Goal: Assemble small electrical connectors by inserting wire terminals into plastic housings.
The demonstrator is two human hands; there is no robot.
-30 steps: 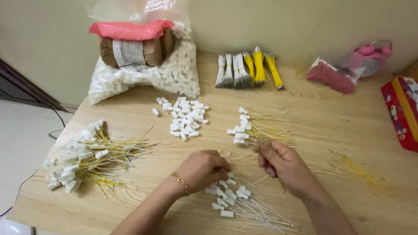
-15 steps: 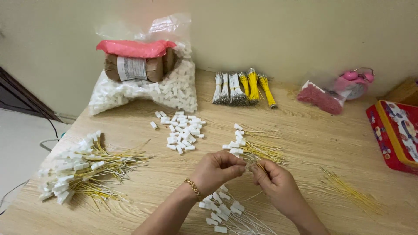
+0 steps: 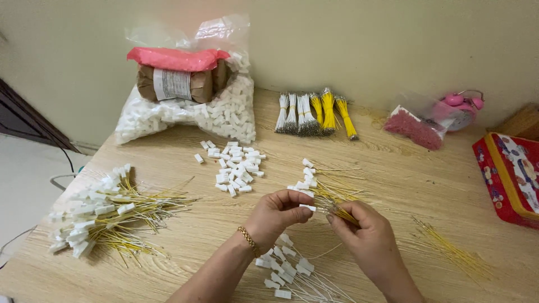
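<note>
the left hand (image 3: pixel 281 213) pinches a small white plastic connector (image 3: pixel 307 207); the right hand (image 3: pixel 365 233) grips a thin yellow wire (image 3: pixel 343 215) slanting up-left toward it.

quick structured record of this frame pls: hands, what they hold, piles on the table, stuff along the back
surface: wooden table
left hand: pinches a small white connector at its fingertips
right hand: grips thin yellow wires, close to the left hand
centre pile: loose white connectors
left pile: finished yellow wires with white ends
near edge: white-wire pieces with connectors
right: loose yellow wires
back: clear bag of white connectors, wire bundles, pink clock
right edge: red tin
</note>
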